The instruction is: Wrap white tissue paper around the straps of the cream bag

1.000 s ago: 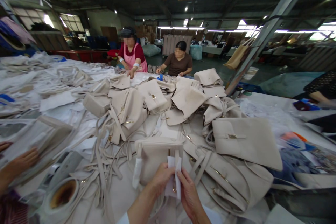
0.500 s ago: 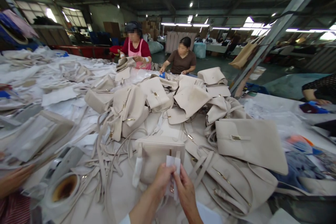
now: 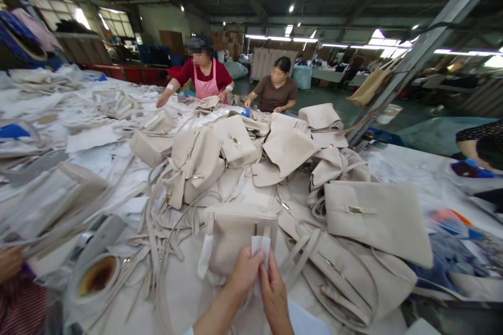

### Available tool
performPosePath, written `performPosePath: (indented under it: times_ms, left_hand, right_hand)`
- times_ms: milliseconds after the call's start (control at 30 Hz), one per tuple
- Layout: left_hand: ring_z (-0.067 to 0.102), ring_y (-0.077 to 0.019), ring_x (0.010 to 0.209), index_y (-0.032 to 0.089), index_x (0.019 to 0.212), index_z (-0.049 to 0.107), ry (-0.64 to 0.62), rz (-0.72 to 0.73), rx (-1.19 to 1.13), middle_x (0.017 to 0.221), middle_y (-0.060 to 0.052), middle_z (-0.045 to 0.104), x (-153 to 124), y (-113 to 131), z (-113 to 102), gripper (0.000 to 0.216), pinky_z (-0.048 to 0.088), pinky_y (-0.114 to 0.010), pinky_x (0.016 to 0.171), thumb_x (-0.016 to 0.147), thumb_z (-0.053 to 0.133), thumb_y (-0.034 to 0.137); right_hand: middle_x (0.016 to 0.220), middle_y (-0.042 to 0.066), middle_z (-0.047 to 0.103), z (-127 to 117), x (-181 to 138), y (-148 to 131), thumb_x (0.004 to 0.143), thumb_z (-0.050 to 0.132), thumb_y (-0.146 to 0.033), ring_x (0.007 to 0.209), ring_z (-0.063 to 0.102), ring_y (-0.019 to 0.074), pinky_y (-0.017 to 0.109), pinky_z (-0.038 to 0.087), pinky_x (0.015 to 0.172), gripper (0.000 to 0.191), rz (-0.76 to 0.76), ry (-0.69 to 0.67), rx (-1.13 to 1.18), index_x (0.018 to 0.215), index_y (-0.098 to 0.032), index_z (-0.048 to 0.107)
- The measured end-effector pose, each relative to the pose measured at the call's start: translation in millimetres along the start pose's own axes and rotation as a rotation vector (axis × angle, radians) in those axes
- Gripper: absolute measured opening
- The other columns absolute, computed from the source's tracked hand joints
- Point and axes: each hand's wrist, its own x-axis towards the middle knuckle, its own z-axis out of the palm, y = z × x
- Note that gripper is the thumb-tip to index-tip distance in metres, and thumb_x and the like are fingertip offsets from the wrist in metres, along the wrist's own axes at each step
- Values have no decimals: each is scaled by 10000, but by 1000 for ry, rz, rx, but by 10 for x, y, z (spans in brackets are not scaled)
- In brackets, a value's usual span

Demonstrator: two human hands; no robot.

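Note:
Both my hands meet at the front middle of the table around a small piece of white paper (image 3: 261,244). My left hand (image 3: 244,272) pinches it between thumb and fingers. From the other side my right hand (image 3: 273,285) closes on the same paper, its fingers pressed together. Just beyond them an open beige handbag (image 3: 231,246) lies with its inside facing me, and white wrapping shows at its left edge. The part of the bag under my hands is hidden, so I cannot tell whether the paper wraps a strap.
Beige bags (image 3: 302,141) and loose straps are heaped ahead. A tape roll (image 3: 98,277) lies at the left, and a flat bag with a gold clasp (image 3: 377,220) at the right. Two people (image 3: 204,76) work across the table; other people's arms show at both sides.
My hands have turned slightly and closed together over the paper, covering the metal piece seen lower down before. Across the table, the person in the pink apron has lowered a bag and reached out sideways.

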Motion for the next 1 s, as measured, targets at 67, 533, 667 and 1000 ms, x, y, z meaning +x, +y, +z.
performPosePath:
  times_ms: [67, 533, 667, 1000]
  left_hand:
    - [498, -146, 628, 139, 713, 641, 16, 7, 17, 635, -4, 567, 33, -1, -36, 235, 406, -255, 605, 659, 683, 364]
    - [553, -192, 728, 183, 755, 549, 151, 214, 376, 726, -36, 601, -100, 156, -1, 95, 409, -296, 702, 782, 532, 273]
    - [561, -194, 815, 182, 795, 555, 174, 384, 499, 814, -49, 604, -155, 157, -21, 115, 413, -298, 774, 838, 466, 242]
    - [564, -198, 885, 192, 954, 628, 141, 499, 758, 957, -73, 557, -205, 126, -135, 330, 435, -308, 804, 783, 382, 54]
  right_hand:
    - [1194, 106, 693, -122, 63, -129, 794, 532, -602, 1095, 628, 285, 374, 501, 918, 608, 4, -90, -56, 1228, -191, 639]
    - [497, -38, 448, 17, 375, -524, 734, 466, -536, 545, 459, 163, 281, 353, 552, 377, -33, 90, -287, 517, -227, 453]
    - [506, -38, 436, 41, 373, -545, 711, 499, -523, 560, 435, 163, 286, 325, 569, 366, -66, 118, -308, 502, -227, 447]
    - [553, -27, 452, -99, 305, -564, 808, 444, -582, 563, 432, 160, 277, 360, 542, 433, -131, -176, -68, 576, -219, 487]
